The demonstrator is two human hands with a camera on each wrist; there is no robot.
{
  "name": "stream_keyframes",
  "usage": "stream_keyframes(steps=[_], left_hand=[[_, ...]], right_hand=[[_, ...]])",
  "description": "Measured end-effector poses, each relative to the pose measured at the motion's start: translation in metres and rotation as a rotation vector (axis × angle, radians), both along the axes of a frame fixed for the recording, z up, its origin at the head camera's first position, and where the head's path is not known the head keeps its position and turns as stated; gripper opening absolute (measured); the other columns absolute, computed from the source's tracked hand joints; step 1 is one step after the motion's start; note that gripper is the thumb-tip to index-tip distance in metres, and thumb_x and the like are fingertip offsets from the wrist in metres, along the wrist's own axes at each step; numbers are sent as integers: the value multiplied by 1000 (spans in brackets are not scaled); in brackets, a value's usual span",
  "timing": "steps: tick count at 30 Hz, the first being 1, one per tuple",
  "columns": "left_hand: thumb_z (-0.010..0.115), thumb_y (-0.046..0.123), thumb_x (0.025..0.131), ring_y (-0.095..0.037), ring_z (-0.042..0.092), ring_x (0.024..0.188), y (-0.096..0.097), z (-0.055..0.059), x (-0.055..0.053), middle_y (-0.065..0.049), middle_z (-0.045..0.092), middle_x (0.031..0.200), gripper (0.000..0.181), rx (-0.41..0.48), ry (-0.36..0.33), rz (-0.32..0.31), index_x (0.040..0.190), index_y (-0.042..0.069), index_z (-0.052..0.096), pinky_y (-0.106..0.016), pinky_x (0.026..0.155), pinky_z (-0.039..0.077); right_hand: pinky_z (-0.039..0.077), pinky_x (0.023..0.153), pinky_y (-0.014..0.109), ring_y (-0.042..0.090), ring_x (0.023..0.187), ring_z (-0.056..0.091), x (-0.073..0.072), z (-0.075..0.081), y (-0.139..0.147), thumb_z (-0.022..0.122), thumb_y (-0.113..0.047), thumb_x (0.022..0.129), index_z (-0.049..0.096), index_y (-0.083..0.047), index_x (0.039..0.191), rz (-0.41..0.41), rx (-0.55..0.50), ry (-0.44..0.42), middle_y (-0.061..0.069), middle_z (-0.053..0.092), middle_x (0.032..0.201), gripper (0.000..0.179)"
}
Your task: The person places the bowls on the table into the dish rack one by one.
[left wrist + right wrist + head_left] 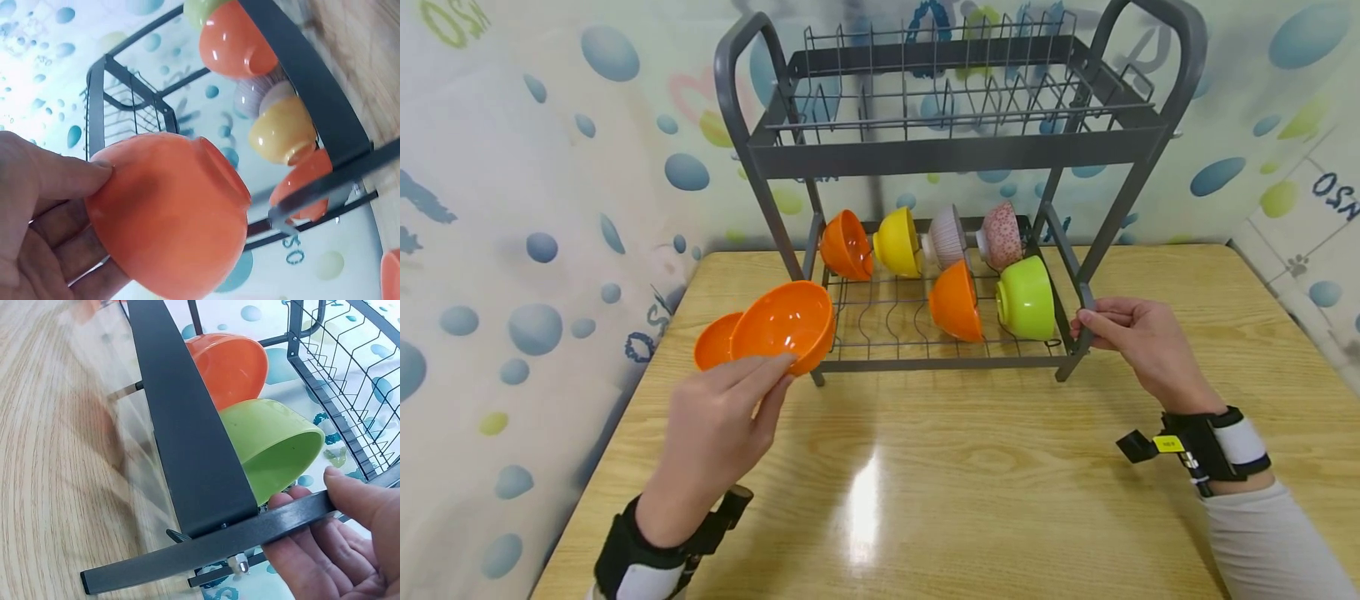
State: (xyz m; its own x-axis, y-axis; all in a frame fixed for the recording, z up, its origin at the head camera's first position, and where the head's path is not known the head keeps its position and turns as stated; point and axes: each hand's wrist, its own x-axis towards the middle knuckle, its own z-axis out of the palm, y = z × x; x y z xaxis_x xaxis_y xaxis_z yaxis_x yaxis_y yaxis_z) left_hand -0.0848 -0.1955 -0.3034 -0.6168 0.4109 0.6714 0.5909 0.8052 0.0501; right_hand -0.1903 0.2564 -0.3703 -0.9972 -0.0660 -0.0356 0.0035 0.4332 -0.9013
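My left hand pinches the rim of an orange bowl, raised in front of the rack's left side. In the left wrist view the thumb lies on the outside of this orange bowl. Partly hidden behind it, another orange bowl is on the table. My right hand grips the front right leg of the grey dish rack. On the lower tier, an orange bowl and a green bowl stand tilted on edge in the front row.
Behind them on the lower tier stand an orange bowl, a yellow bowl, a striped bowl and a pink patterned bowl. The wire upper tier overhangs them. A patterned wall covering is behind the wooden table.
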Motion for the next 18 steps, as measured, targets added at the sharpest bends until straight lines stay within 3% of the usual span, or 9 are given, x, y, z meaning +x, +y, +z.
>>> stream_keyframes(steps=[3, 8, 12, 15, 18], left_hand=[[71, 9, 82, -24, 71, 75, 8, -3, -2, -11, 75, 87, 20, -5, -14, -58, 100, 2, 74, -39, 68, 59], [70, 10, 84, -20, 71, 73, 18, -10, -7, -8, 75, 83, 16, -20, 20, -176, 97, 2, 74, -34, 66, 58], [67, 11, 87, -18, 71, 74, 24, -14, -7, -6, 75, 85, 15, -25, -1, -227, 97, 3, 74, -33, 68, 59], [69, 9, 84, -18, 70, 74, 27, -14, -7, -5, 74, 84, 15, -35, -13, -245, 97, 4, 74, -32, 68, 58], [69, 9, 83, -17, 70, 74, 31, -15, -8, -4, 73, 84, 15, -56, -16, -260, 96, 5, 74, -32, 69, 58]], right_hand=[[55, 78, 17, 3, 90, 68, 1, -1, 0, 60, -41, 91, 57, 3, 124, -5, 2, 9, -17, 72, 92, 55], [55, 78, 17, 5, 92, 68, 1, -1, -1, 58, -39, 92, 58, 1, 124, 5, 10, 24, -14, 73, 95, 51], [54, 76, 14, -1, 88, 66, 4, 2, 0, 58, -43, 92, 56, -2, 127, 10, 110, 45, 1, 74, 105, 53], [50, 68, 10, -7, 79, 62, 7, 8, -1, 61, -44, 89, 61, -4, 122, -34, 280, 154, 15, 72, 106, 52], [41, 56, 8, 4, 70, 64, 13, 17, -5, 69, -39, 86, 69, -3, 109, -131, 457, 366, 18, 73, 93, 43]])
